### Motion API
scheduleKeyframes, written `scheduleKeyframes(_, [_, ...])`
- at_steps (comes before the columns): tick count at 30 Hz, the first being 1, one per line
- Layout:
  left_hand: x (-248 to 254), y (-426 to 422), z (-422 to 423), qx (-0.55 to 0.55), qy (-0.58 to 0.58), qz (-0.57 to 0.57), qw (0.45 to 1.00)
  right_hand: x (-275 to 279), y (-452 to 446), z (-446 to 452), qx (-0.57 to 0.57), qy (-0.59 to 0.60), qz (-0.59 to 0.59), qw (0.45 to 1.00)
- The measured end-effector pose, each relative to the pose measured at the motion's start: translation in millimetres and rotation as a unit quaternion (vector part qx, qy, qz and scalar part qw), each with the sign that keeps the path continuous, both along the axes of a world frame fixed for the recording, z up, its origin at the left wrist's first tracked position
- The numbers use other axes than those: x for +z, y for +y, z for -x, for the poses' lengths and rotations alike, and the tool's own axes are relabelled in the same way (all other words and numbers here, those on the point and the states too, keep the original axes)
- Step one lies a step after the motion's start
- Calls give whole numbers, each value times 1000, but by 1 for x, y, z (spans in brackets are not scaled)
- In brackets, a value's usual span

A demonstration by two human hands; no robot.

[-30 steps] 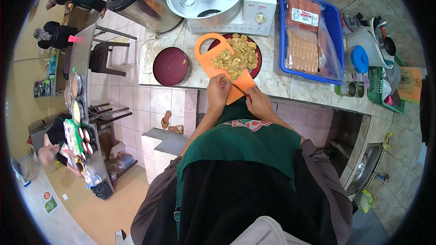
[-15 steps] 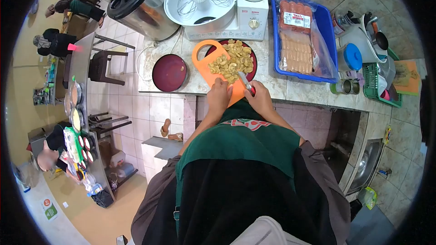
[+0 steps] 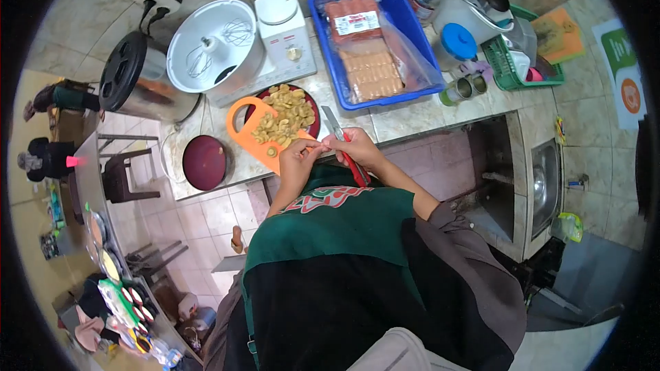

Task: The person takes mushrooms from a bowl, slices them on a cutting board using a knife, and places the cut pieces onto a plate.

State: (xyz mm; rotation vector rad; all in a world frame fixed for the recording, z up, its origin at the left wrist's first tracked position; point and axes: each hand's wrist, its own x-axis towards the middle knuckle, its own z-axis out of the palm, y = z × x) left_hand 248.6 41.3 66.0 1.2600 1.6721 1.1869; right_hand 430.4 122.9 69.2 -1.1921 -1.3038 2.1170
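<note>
My right hand (image 3: pixel 361 149) holds a red-handled knife (image 3: pixel 355 167), its blade pointing up and away from me. My left hand (image 3: pixel 297 166) is closed in a pinch, its fingertips meeting those of my right hand; whatever is between them is too small to name. Beside my left hand lies an orange cutting board (image 3: pixel 238 139), tilted over a dark red plate (image 3: pixel 313 130) at the counter's edge. Sliced mushrooms (image 3: pixel 283 115) are heaped across board and plate. One small round piece (image 3: pixel 272 152) sits apart on the board's near end.
A second dark red bowl (image 3: pixel 205 163) stands to the left. Behind are a white mixer (image 3: pixel 218 45), a steel container with a black lid (image 3: pixel 130 72) and a blue tray (image 3: pixel 357 104) of packed sausages. A green basket (image 3: pixel 512 72) and sink (image 3: pixel 545 178) are right. People are at far left.
The view has turned to the right. Both hands have left the board and come together near my apron. The knife's blade has lifted from the mushrooms.
</note>
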Motion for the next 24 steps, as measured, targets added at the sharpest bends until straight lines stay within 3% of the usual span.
scheduleKeyframes(4, [1,9,-14,-63,22,-39,997,18,1,-19,-20,-12,17,1000])
scheduleKeyframes(7, [8,13,-28,-111,-49,-70,990,24,3,-37,-35,-43,31,998])
scheduleKeyframes(11, [-11,9,-45,-106,-140,46,983,26,4,-56,-50,-52,24,997])
scheduleKeyframes(14, [20,9,-49,-94,-117,38,988,36,22,-86,-142,-92,-45,985])
scheduleKeyframes(16, [8,8,-37,-61,-98,-17,993,48,48,-127,-260,-162,-148,940])
scheduleKeyframes(17, [1,6,-28,-44,-88,-43,994,31,69,-165,-299,-260,-217,892])
scheduleKeyframes(19, [-9,1,-7,10,-93,-15,995,40,102,-208,-398,-237,-249,851])
scheduleKeyframes(21, [-12,-5,11,64,-91,-1,994,13,147,-262,-390,-372,-299,787])
scheduleKeyframes(24, [-14,-15,33,135,-50,11,990,9,176,-279,-371,-439,-278,769])
